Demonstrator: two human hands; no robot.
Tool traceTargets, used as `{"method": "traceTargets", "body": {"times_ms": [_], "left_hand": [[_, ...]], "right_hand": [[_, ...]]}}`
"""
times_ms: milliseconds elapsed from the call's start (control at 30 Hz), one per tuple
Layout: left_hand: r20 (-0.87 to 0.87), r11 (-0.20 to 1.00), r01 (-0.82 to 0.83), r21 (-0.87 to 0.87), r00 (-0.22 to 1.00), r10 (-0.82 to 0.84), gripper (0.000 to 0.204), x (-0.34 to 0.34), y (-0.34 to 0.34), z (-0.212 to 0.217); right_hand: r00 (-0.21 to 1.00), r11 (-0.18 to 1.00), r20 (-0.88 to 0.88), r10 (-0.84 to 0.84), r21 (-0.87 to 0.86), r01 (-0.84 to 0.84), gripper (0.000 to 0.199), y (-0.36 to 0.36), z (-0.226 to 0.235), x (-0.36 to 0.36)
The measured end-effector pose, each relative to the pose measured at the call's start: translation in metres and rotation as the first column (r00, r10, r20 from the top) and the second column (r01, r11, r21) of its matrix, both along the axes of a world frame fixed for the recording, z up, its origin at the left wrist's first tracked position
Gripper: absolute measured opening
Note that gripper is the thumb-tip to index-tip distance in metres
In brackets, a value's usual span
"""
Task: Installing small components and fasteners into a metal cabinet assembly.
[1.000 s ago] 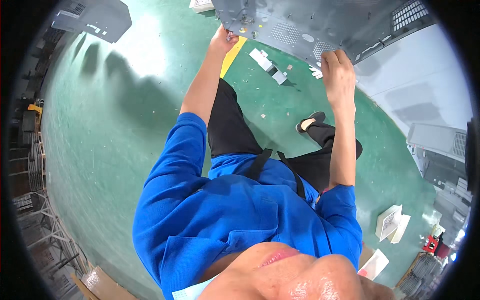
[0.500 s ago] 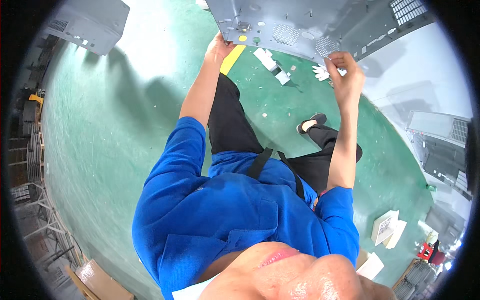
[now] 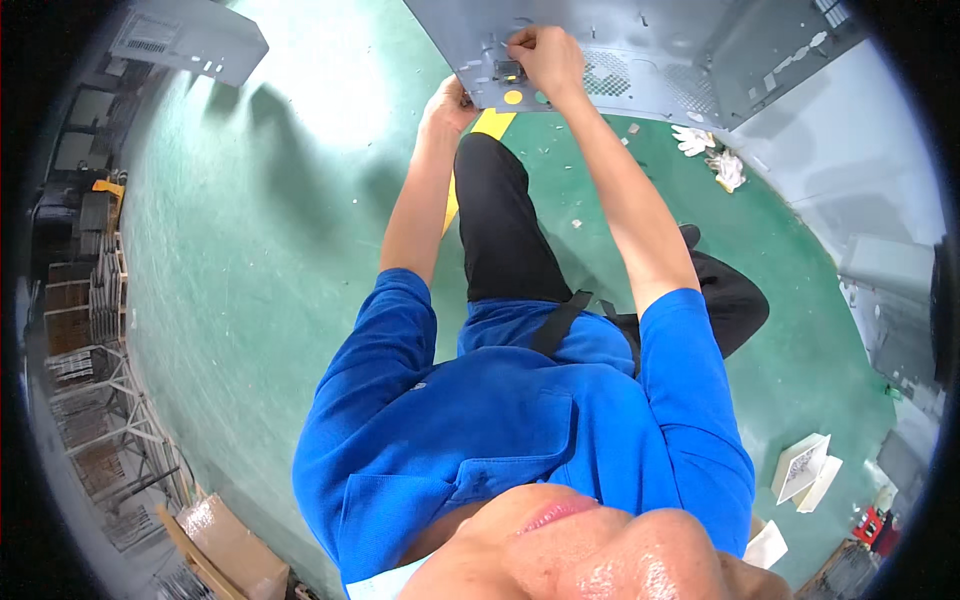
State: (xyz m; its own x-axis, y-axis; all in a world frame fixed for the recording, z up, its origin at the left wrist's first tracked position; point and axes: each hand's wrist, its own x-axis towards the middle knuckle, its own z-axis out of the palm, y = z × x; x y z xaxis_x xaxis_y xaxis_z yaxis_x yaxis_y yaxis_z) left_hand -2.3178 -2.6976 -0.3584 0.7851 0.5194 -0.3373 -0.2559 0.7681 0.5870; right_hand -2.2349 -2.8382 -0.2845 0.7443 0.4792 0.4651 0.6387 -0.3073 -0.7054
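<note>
A big grey metal housing (image 3: pixel 660 35) stands right in front of the person, just past their bent black-trousered knee (image 3: pixel 492 165). Their left grip (image 3: pixel 447 105) is at its near left corner, fingers slipping out of sight behind the edge, so I can't tell how far they are closed. The right grip (image 3: pixel 552 65) has thumb and fingertips pressed together over the panel, just beside a small dark fitting (image 3: pixel 508 71); whether anything tiny is pinched there, I can't make out. Further right along the panel is a perforated patch (image 3: pixel 606 75). A yellow stripe (image 3: pixel 494 123) crosses the green floor (image 3: pixel 290 250) below, and white gloves (image 3: pixel 692 140) lie crumpled off to the right. Over on the left there's another grey metal box (image 3: pixel 190 42).
</note>
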Motion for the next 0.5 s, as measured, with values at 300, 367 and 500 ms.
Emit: {"method": "traceTargets", "body": {"times_ms": [300, 367, 500], "left_hand": [[-0.046, 0.997, -0.058, 0.048, 0.997, 0.061, 0.010, -0.005, 0.030, -0.018], [-0.025, 0.998, -0.030, 0.054, 0.999, 0.031, 0.011, -0.005, 0.035, -0.023], [0.017, 0.997, -0.014, 0.070, 1.000, 0.013, 0.014, -0.004, 0.033, -0.022]], "right_hand": [[0.989, 0.989, -0.137, 0.051, 0.142, -0.032, 0.015, 0.017, 0.017, -0.030], [0.993, 0.993, -0.117, 0.030, 0.114, -0.017, 0.015, 0.019, 0.018, -0.028], [0.969, 0.991, -0.223, 0.107, 0.109, -0.084, 0.013, 0.023, 0.017, -0.020]]}}
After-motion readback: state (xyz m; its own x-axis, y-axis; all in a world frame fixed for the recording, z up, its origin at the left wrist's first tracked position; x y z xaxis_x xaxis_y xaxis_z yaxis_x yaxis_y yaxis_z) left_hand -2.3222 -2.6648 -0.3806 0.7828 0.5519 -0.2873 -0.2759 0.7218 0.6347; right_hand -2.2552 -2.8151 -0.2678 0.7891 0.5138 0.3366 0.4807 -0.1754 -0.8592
